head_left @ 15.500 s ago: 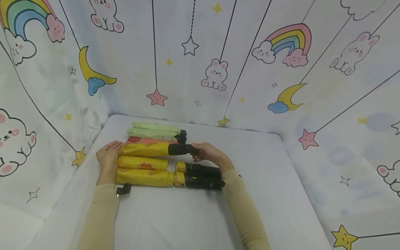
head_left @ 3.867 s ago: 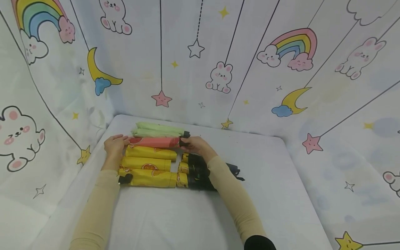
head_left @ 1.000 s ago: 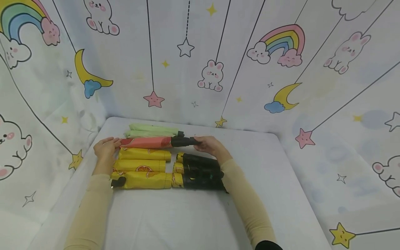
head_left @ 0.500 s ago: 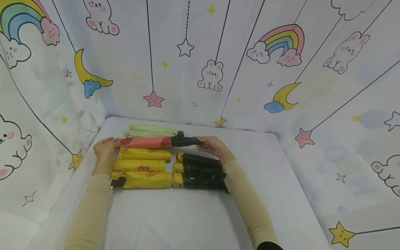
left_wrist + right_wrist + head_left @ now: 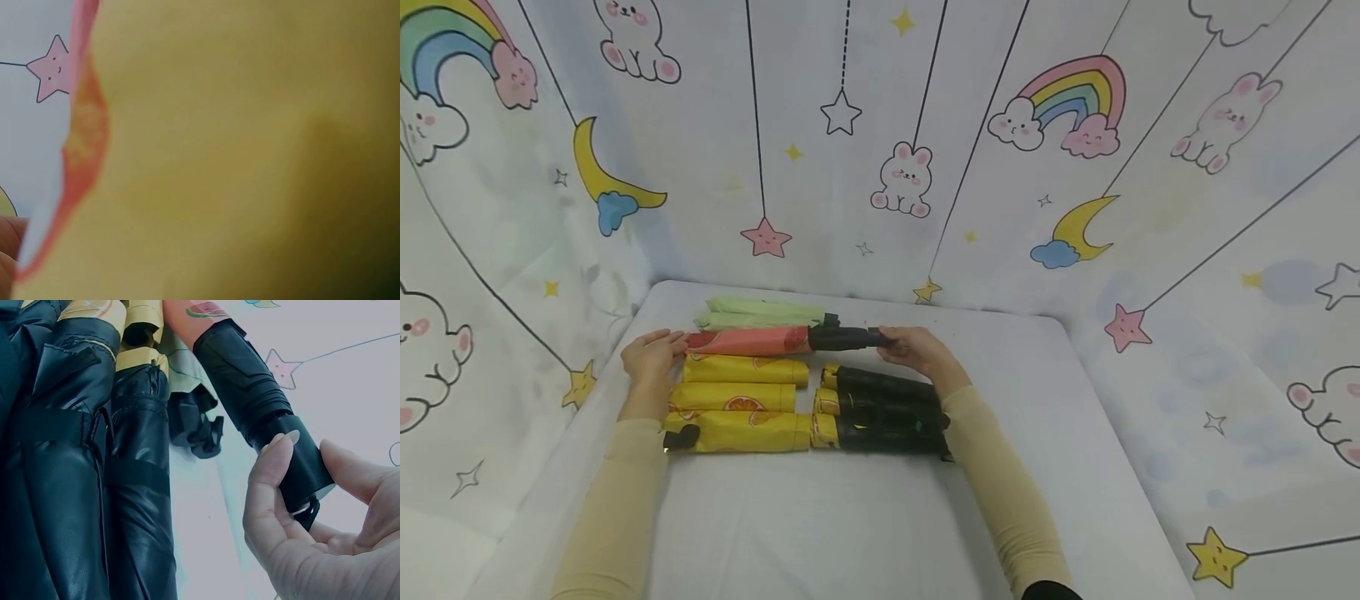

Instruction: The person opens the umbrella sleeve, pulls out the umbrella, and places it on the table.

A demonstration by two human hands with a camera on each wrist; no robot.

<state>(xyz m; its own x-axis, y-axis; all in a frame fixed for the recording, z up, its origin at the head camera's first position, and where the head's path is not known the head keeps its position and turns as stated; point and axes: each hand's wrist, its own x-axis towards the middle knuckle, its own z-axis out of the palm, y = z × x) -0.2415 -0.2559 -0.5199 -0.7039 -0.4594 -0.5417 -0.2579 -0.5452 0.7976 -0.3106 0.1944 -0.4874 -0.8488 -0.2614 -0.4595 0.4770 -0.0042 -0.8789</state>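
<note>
currently i have the red sleeve [image 5: 748,341] toward the back of the white table [image 5: 820,533], a black handle [image 5: 303,459] sticking out past its right end. the right hand [image 5: 920,347] pinches that handle between thumb and fingers; the left hand [image 5: 652,357], well apart, touches the sleeve's left end, and i can't tell whether it grips. crowding me: green sleeves [image 5: 760,320] just behind, three yellow sleeves [image 5: 711,396] in front, three black rolls [image 5: 883,412] reaching to the right forearm [image 5: 1003,475]. a small black piece [image 5: 682,437] sits at the nearest yellow sleeve's left end. blurred yellow mostly fills my left wrist view.
</note>
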